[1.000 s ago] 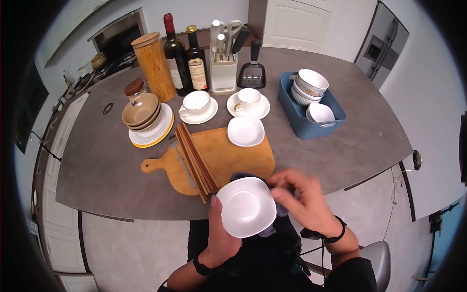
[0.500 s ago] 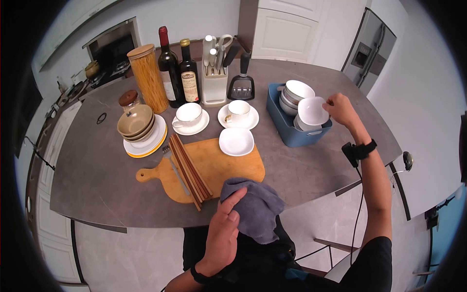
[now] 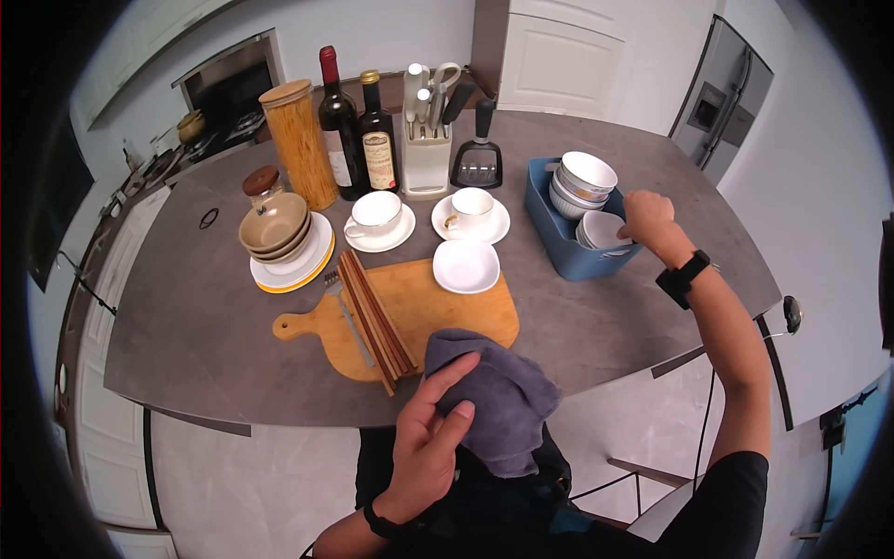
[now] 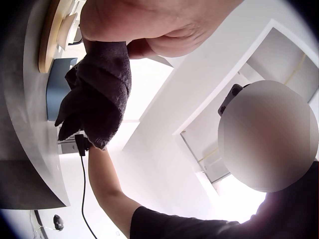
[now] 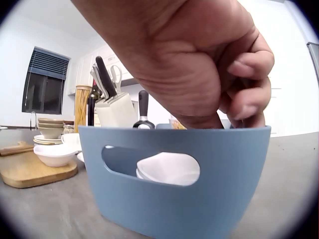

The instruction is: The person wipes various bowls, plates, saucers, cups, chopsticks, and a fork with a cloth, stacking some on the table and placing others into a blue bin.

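My left hand (image 3: 426, 447) holds a grey cloth (image 3: 498, 401) in front of the table edge, thumb and index finger lying along it; the cloth (image 4: 102, 84) hangs from the hand (image 4: 159, 25) in the left wrist view. At the blue basket (image 3: 579, 261), my right hand (image 3: 649, 224) has its fingertips at the edge of a square white bowl (image 3: 601, 229) stacked inside. In the right wrist view the curled fingers of this hand (image 5: 209, 64) reach behind the basket's rim (image 5: 174, 134), which hides their tips; a white bowl (image 5: 172, 168) shows through the handle hole.
A wooden board (image 3: 419, 307) bears chopsticks (image 3: 377, 317), a fork (image 3: 349, 321) and a square white bowl (image 3: 466, 266). Behind stand two cups on saucers, bottles (image 3: 342, 140), a pasta jar (image 3: 300, 144) and a knife block (image 3: 426, 163). Brown bowls (image 3: 275, 226) sit on plates at left.
My right hand has carried the white bowl from my left hand to the basket and lowered it onto the bowls there. The cloth, earlier mostly behind the bowl, now shows fully.
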`<state>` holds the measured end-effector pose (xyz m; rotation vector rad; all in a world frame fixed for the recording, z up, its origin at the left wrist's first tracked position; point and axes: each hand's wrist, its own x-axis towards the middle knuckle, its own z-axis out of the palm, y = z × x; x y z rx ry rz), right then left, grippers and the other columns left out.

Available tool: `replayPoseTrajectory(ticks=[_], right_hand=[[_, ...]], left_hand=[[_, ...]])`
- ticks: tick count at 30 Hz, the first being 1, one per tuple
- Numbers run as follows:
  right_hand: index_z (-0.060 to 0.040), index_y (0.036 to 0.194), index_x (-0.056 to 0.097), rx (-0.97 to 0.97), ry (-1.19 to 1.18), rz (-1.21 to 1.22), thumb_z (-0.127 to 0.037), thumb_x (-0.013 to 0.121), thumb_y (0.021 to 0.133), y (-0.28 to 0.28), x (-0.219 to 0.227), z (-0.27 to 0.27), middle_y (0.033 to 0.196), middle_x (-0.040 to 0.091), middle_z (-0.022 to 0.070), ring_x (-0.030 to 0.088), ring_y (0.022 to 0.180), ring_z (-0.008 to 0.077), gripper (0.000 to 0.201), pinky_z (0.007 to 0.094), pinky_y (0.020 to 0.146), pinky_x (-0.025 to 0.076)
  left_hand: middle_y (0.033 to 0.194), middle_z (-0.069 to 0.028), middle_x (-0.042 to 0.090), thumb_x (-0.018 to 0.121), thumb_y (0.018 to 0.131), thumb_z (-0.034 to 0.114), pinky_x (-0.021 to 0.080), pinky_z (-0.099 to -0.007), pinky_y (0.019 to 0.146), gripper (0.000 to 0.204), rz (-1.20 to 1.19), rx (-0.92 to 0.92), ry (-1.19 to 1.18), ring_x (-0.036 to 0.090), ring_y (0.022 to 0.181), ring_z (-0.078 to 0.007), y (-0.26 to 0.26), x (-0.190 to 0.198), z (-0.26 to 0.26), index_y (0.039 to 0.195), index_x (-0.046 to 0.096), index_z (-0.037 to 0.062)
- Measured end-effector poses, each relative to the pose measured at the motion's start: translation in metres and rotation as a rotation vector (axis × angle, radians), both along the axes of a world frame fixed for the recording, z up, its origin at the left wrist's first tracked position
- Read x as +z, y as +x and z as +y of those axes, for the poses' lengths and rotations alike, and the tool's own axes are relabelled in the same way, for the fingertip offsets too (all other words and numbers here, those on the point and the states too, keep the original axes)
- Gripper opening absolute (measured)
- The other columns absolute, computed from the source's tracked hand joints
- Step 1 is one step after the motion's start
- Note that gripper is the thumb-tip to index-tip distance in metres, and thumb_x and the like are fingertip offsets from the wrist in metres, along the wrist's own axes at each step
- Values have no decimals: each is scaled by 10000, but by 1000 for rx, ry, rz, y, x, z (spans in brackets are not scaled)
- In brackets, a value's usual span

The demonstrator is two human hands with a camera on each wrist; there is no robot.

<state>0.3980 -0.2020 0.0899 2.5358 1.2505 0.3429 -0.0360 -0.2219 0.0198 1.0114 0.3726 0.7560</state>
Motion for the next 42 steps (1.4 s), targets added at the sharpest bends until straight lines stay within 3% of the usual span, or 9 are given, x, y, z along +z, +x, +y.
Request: replayPoseTrajectory(ticks=[3, 9, 14, 22, 29, 35, 37, 38, 42], right_hand=[[-37, 1000, 762, 71, 159, 2, -346, 843, 789, -25, 16, -6, 1006, 756, 162, 734, 905, 351, 383, 410, 781, 592], [8, 1501, 418, 735, 567, 1758, -543, 771, 863, -151, -8, -66, 1397, 585, 143, 549, 1296, 198, 913, 372, 1105, 414], [21, 1589, 235, 630, 402, 2324, -432, 893, 765, -196, -84, -101, 1588, 373, 133, 361, 1462, 211, 1148, 345, 1204, 251], [22, 1540, 362, 599, 973, 2552, -134, 838, 824, -218, -109, -106, 1467, 525, 104, 506, 1334, 179, 874, 330, 1140, 360], [-14, 1181, 653, 297, 1077, 2054, -29, 730, 899, -214, -87, -124, 1037, 694, -2, 624, 945, 72, 293, 245, 859, 496], [17, 1327, 556, 554, 1049, 2195, -415, 822, 856, -199, -92, -124, 1160, 691, 81, 654, 1049, 150, 692, 284, 923, 510], [55, 1430, 456, 431, 1448, 2351, -816, 589, 813, -228, -86, -120, 1366, 599, 175, 587, 1226, 237, 1076, 386, 1077, 462], [38, 1528, 335, 552, 1492, 2413, -971, 440, 677, -221, -160, -122, 1527, 462, 196, 474, 1376, 296, 1324, 453, 1188, 356], [20, 1526, 349, 620, 1418, 2505, -908, 479, 749, -226, -155, -117, 1528, 465, 187, 476, 1379, 300, 1217, 460, 1187, 355]], left_hand=[[1424, -83, 542, 528, 1003, 12, 367, -244, 1072, 479, -8, 5, 80, 492, 1279, -114, 2, -2, 6, 1477, 470, -22], [1443, -88, 522, 525, 1008, -7, 404, -218, 1019, 481, -58, -19, 161, 492, 1267, -102, 10, 6, 14, 1484, 461, -18], [1438, -113, 517, 550, 990, -25, 405, -293, 1073, 512, 65, -85, 274, 498, 1316, -157, 17, 17, 6, 1492, 448, -23], [1336, -132, 566, 551, 981, -34, 447, -313, 1009, 472, 73, -201, 296, 560, 1231, -186, 28, 11, 9, 1393, 332, 37], [1237, -118, 662, 646, 958, 25, 475, -283, 974, 594, 404, -75, 419, 617, 1151, -151, 30, 25, 26, 1466, 340, 4], [1232, -75, 666, 674, 972, 96, 465, -285, 1006, 497, 220, -237, 148, 605, 1166, -134, 34, 18, 32, 1413, 478, -23], [1258, -73, 651, 661, 983, 102, 462, -290, 1015, 487, 168, -227, 125, 594, 1179, -132, 39, 18, 26, 1415, 474, -22], [1284, -71, 635, 648, 993, 109, 458, -294, 1024, 478, 114, -221, 103, 583, 1193, -129, 43, 19, 23, 1418, 471, -20], [1189, -45, 630, 621, 1022, 127, 486, -278, 955, 324, 130, -288, 142, 582, 1123, -90, 54, 29, 18, 1303, 526, -3]])
